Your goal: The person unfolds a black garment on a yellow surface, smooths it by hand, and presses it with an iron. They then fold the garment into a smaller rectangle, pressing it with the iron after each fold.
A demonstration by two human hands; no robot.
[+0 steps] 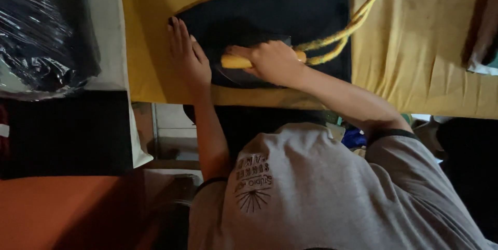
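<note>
Head view — iron (244, 63) near cloth (311, 11) edge

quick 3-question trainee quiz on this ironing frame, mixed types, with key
1. True or false: the left hand lies flat on the dark fabric.
2. What does the right hand grip? A) scissors B) the yellow iron handle C) a brush
3. Fill in: the yellow cord runs from the iron toward the ___ right of the picture.

Key: 1 true; 2 B; 3 upper. The fabric rests on a yellow table cover.
</note>
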